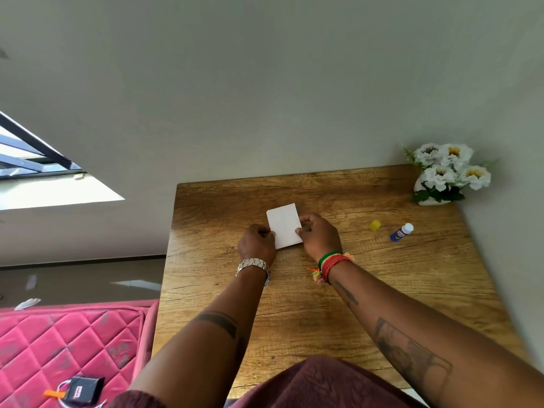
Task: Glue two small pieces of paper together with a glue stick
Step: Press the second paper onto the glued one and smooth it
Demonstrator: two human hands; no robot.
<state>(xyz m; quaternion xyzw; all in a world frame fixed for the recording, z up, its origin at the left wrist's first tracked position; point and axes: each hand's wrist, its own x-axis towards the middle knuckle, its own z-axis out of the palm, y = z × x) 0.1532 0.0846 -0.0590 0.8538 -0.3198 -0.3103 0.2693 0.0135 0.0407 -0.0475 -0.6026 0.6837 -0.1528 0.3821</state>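
Observation:
A small white paper (283, 223) lies on the wooden table (323, 304), with a faint line down its middle; whether it is one sheet or two stacked I cannot tell. My left hand (256, 244) pinches its left edge. My right hand (319, 235) pinches its right edge with thumb and fingers. To the right, apart from both hands, the blue glue stick (401, 232) lies on its side with its white tip uncovered. Its yellow cap (375, 225) sits on the table just left of it.
A white vase of white flowers (447, 173) stands in the table's far right corner against the wall. A pink quilted mattress (67, 346) lies left of the table, with a small black object (84, 388) on it. The table's left edge is near my left arm.

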